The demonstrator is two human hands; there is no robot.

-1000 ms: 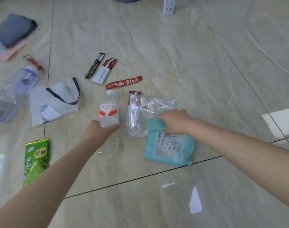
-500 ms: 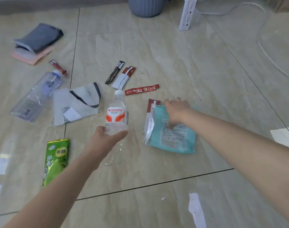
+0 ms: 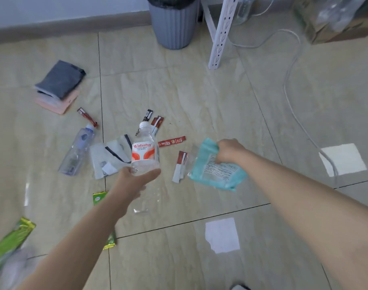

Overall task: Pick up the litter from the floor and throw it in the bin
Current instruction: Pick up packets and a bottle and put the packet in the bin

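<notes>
My left hand point(image 3: 134, 176) grips a clear plastic bottle point(image 3: 145, 151) with a red and white label, held upright above the floor. My right hand point(image 3: 229, 151) clutches a teal wipes packet point(image 3: 216, 172) together with a crumpled clear bag, both lifted off the tiles. The grey ribbed bin point(image 3: 174, 24) with a black liner stands at the far wall, well beyond both hands. On the floor lie red coffee sachets point(image 3: 172, 141), a red and white sachet point(image 3: 180, 166), a bluish bottle point(image 3: 78, 151) and a white pouch point(image 3: 109, 158).
A white perforated shelf leg point(image 3: 219, 34) stands right of the bin, with a white cable point(image 3: 292, 84) trailing across the tiles. A grey and pink fabric stack point(image 3: 59, 86) lies far left. Green wrappers point(image 3: 9, 243) sit near my left arm. A cardboard box point(image 3: 334, 24) is top right.
Both hands have risen, lifting the bottle and the teal packet with the clear bag off the floor. My view has tilted up, bringing the bin into sight.
</notes>
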